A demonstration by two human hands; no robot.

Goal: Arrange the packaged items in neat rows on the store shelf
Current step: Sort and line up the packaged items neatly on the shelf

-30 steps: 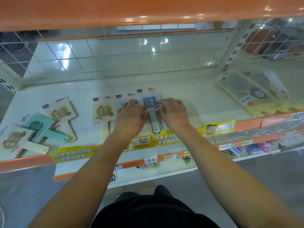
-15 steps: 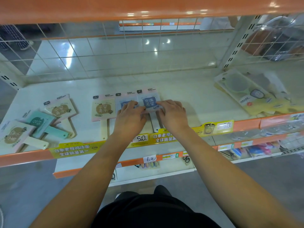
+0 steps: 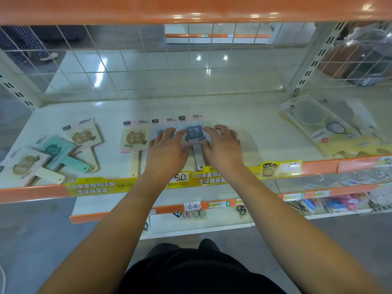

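Pkg (image 3: 194, 132) handle toward shelf (image 3: 254, 128) front

Six packaged hand mirrors (image 3: 133, 138); two hands (image 3: 166, 149).

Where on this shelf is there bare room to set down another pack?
Bare shelf lies between the right hand and the yellow packs, and behind the row along the wire grid. The left pile is crowded and overlapping.

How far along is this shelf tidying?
Partly done. Three packaged paddle mirrors sit side by side mid-shelf, starting with the beige one. The left hand and right hand rest on the blue one. A jumbled pile at left awaits arranging.
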